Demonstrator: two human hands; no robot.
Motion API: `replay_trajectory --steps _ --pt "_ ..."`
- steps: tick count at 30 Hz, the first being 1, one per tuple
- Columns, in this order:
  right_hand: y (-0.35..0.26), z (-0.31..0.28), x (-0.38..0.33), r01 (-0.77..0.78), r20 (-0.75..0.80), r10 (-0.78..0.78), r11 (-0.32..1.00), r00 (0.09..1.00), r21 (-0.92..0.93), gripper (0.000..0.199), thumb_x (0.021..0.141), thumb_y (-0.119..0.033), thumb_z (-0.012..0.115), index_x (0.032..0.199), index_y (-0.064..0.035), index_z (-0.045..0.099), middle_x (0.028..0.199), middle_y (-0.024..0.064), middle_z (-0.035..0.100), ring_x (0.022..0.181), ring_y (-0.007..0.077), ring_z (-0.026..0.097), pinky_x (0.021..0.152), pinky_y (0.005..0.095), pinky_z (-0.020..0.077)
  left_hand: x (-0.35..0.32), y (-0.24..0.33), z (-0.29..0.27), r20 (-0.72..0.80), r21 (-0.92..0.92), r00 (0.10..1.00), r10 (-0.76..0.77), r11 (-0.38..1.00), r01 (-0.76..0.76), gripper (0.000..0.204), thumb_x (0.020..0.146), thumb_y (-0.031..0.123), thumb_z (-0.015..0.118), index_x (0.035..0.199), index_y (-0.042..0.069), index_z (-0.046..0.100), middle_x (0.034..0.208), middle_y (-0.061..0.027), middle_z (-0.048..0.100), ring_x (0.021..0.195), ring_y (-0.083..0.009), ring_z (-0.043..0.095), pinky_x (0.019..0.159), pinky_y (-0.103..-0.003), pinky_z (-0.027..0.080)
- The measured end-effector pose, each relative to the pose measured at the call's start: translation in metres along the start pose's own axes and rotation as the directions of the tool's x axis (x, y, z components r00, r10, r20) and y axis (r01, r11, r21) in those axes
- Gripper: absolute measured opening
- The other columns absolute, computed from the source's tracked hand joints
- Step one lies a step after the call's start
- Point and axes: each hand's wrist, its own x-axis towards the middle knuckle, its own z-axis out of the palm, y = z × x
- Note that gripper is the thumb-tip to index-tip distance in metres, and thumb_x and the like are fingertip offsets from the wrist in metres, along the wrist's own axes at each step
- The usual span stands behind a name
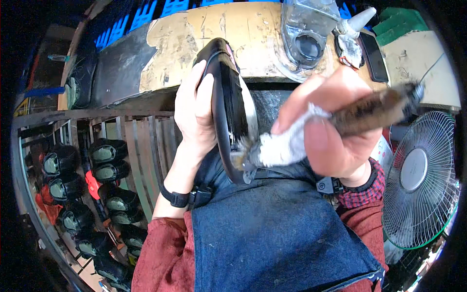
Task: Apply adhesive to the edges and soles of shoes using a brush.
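1. One black shoe (228,107) sits at the centre, stood on edge over your lap, sole edge turned toward your right hand. Its pale insole side faces right.
2. Your brush (292,138) has its bristle tip touching the shoe's near end, low on the rim. The ferrule is wrapped in something white and caked; the dark handle runs up and to the right past your fingers. I cannot tell how much of the rim is already coated, since no wet line shows clearly. By my judgement the work on this shoe is partway along, with the far rim not yet reached.
3. Your left hand (194,114) is closed round the shoe's back from the left, fingers curled over its edge, a dark band on the wrist.
4. Your right hand (331,131) is clamped on the brush, thumb pressed across the handle, fingers folded beneath.
5. A blue apron (277,238) covers your lap just near the shoe.
6. Far from you lies a worn bench (194,44) with a grimy clear tub (306,29) and a white nozzle bottle (355,24) at its right.
7. More black shoes (97,194) lie in rows on the left floor.
8. A fan (418,180) stands at the right.
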Motion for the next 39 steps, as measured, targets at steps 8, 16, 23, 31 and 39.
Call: replay_trajectory --steps 8,16,23,31,39 --pt "-0.011 -0.006 0.018 0.334 0.130 -0.325 0.941 0.937 -0.055 0.026 0.079 -0.021 0.070 0.082 -0.0009 0.053 0.079 0.0195 0.066 0.057 0.0199 0.063 0.048 0.0311 0.0518 0.029 -0.005 -0.016 0.100 -0.053 0.994 -0.042 0.997 0.048 0.053 0.077 0.005 0.067 0.127 0.007 0.050 0.121 -0.0177 0.058 0.107 -0.0338 0.060 0.092 -0.040 0.048" --pt "-0.018 -0.030 0.063 -0.040 0.003 0.040 0.995 0.999 -0.089 0.013 0.088 -0.014 0.055 0.083 -0.0040 0.049 0.068 0.0108 0.061 0.051 0.0129 0.055 0.046 0.0256 0.0450 0.088 0.006 -0.078 0.421 -0.388 0.900 0.110 0.919 0.069 0.088 0.059 0.030 0.081 0.134 0.005 0.044 0.120 -0.0197 0.058 0.110 -0.0347 0.058 0.093 -0.041 0.047" --pt "-0.007 -0.026 0.081 -0.067 -0.315 0.082 0.996 0.946 0.056 0.021 0.098 -0.025 0.045 0.090 -0.0054 0.047 0.078 0.0125 0.064 0.056 0.0101 0.058 0.046 0.0193 0.0452 0.076 0.017 -0.075 0.746 -0.325 0.665 0.037 0.892 0.315 0.073 0.057 0.030 0.084 0.118 0.004 0.054 0.102 -0.0139 0.066 0.098 -0.0280 0.063 0.091 -0.038 0.047" --pt "0.021 -0.028 0.077 0.235 -0.096 -0.258 0.951 0.961 -0.199 0.020 0.093 -0.021 0.053 0.087 -0.0038 0.045 0.077 0.0173 0.063 0.063 0.0185 0.061 0.058 0.0277 0.0500 0.081 -0.009 -0.061 0.853 -0.406 0.509 0.119 0.764 0.502 0.076 0.055 0.025 0.087 0.120 0.001 0.053 0.105 -0.0121 0.065 0.097 -0.0226 0.063 0.088 -0.034 0.049" --pt "0.057 -0.018 0.050 0.121 -0.054 -0.118 0.992 0.992 0.047 0.020 0.085 -0.008 0.066 0.094 -0.0014 0.050 0.080 0.0129 0.062 0.070 0.0174 0.061 0.062 0.0274 0.0494 0.076 -0.037 -0.040 0.899 -0.439 0.431 0.082 0.188 0.879 0.072 0.059 0.019 0.081 0.122 -0.002 0.053 0.106 -0.0092 0.064 0.097 -0.0167 0.060 0.087 -0.030 0.048"
